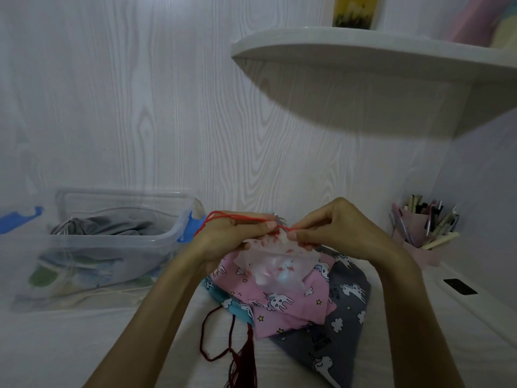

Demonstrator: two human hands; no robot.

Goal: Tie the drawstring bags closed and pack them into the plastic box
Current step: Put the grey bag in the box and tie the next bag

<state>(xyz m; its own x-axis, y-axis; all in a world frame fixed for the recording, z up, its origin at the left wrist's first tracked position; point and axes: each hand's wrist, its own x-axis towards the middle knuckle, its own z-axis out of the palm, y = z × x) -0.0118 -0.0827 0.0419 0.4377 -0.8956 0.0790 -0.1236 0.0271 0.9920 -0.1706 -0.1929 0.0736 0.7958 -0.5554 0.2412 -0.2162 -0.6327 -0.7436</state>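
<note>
A sheer white bag (pixel 275 266) with red spots hangs between my hands above a pile of bags. My left hand (pixel 229 233) grips its gathered neck, and the red drawstring (pixel 223 215) loops over the back of that hand. My right hand (pixel 330 231) pinches the same red string close to the left thumb. Beneath lie a pink unicorn-print bag (pixel 282 303), a grey unicorn bag (pixel 344 323) and the edge of a teal one (pixel 237 306). The clear plastic box (pixel 112 242) stands at the left and holds a grey bag (pixel 112 226) on top of others.
A dark red cord with a tassel (pixel 243 357) lies at the front of the pile. A pink holder of pens (pixel 422 231) stands at the right by the wall. A white corner shelf (pixel 377 68) juts out overhead. The box's blue lid (pixel 16 219) lies at the far left.
</note>
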